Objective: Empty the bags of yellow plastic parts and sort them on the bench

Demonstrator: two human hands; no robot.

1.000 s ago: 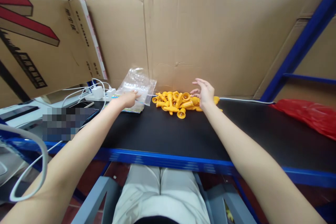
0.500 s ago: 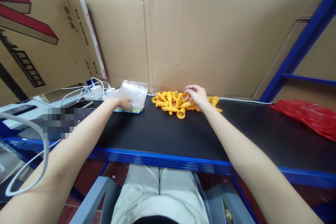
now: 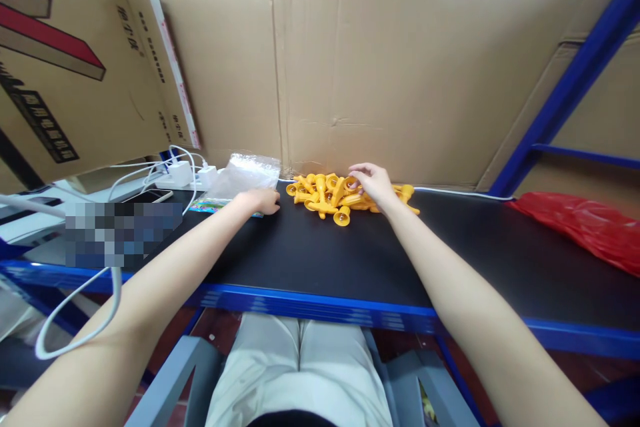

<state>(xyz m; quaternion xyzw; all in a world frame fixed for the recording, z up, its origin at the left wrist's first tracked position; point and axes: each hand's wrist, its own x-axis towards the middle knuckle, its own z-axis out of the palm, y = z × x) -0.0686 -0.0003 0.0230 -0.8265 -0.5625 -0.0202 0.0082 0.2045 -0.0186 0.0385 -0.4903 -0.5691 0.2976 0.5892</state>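
Observation:
A heap of yellow plastic pieces [image 3: 325,197] with bell-shaped ends and handles, like small hand bells, lies on the black tabletop. My right hand [image 3: 375,187] is at the right part of the heap, fingers bent and apart over the pieces; I see no piece clearly gripped. My left hand [image 3: 263,201] is just left of the heap, by the right edge of some clear plastic bags [image 3: 245,173]. Its fingers are curled in, and whatever they may hold is hidden. Flat colourful printed packaging [image 3: 210,205] shows beneath the bags, partly covered by the left hand and wrist.
White chargers and cables [image 3: 183,173] sit at the left, with a phone [image 3: 147,197] near them. One white cable loops over my left forearm. Red plastic [image 3: 575,220] lies at the right. Cardboard [image 3: 400,80] walls the back; a blue rail [image 3: 310,303] edges the front.
My left hand has moved right, from on top of the plastic bags to beside the yellow heap. The right hand stays almost in place at the heap. The view has shifted slightly.

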